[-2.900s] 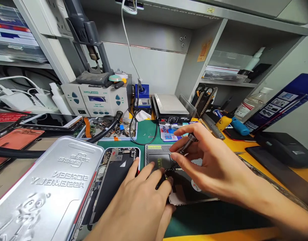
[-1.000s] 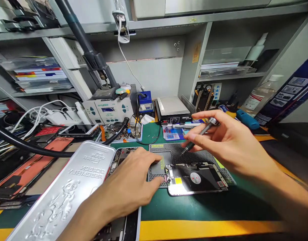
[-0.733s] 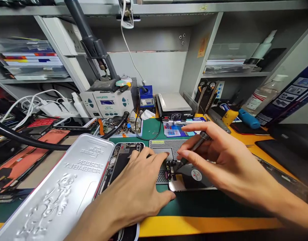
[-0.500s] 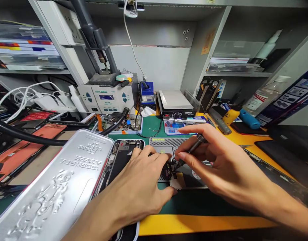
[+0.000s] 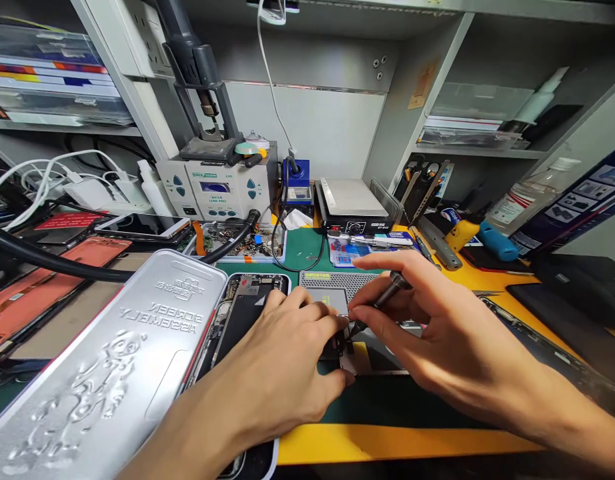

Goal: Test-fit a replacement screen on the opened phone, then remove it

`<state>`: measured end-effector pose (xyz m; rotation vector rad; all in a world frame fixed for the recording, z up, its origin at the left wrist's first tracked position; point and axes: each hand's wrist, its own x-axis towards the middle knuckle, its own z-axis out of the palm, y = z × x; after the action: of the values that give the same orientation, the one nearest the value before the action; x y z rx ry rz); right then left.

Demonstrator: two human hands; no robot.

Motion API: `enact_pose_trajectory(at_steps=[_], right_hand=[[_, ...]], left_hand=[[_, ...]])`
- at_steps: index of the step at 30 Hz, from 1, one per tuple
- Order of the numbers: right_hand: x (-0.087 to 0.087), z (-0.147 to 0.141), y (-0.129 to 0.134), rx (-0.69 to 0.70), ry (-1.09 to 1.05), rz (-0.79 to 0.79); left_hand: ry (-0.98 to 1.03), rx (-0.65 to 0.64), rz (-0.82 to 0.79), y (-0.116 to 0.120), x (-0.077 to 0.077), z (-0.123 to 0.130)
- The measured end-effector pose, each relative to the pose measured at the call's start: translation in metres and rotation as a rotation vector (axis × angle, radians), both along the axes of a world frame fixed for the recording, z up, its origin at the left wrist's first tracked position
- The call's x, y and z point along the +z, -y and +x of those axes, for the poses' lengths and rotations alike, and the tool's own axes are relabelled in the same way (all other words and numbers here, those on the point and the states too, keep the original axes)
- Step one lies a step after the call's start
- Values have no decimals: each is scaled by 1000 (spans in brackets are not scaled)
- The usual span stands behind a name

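Note:
My right hand [image 5: 427,320] pinches a dark screwdriver [image 5: 391,291], tilted with its tip down on the end of a dark phone screen part [image 5: 382,358]. My left hand [image 5: 292,347] grips the left end of that part, thumb at its near edge and fingers over small components. The part lies over a perforated metal plate [image 5: 315,285] on the green mat [image 5: 412,407]. Left of my left hand, an opened phone body [image 5: 242,320] sits in a white-rimmed tray, partly covered by my arm.
A silver embossed lid [image 5: 112,360] leans at the left. Behind stand a soldering station [image 5: 220,190], a box of small parts [image 5: 247,245] and a heating plate [image 5: 356,198]. Another phone frame [image 5: 547,347] lies at the right, near a yellow bottle [image 5: 461,232].
The camera view has shifted slightly. Both hands keep nearly the same place, and the screwdriver in my right hand stands at a slightly different tilt.

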<state>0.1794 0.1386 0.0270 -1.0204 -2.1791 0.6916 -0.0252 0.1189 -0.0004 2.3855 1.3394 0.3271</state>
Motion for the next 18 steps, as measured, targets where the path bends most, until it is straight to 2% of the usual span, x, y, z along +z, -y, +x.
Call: enact_pose_trajectory(at_steps=[4,6,8,10,14,18], right_hand=[[16,17,-10,-185,-48,191],[21,31,-27,-281,94,311],[24,45,-48,-237,366,316],[26,53,-68,-176,625,231],[31,48,-90,-10,807,116],[28,28,-93,153,958,29]], left_hand=[[18,13,4,1,0,-1],[17,21,-8,1,0,-3],[18,31,-20,1,-1,-4],[23,40,-21,2,-2,-5],[40,57,-40,1,-1,-3],[23,63,-64,-1,-3,-1]])
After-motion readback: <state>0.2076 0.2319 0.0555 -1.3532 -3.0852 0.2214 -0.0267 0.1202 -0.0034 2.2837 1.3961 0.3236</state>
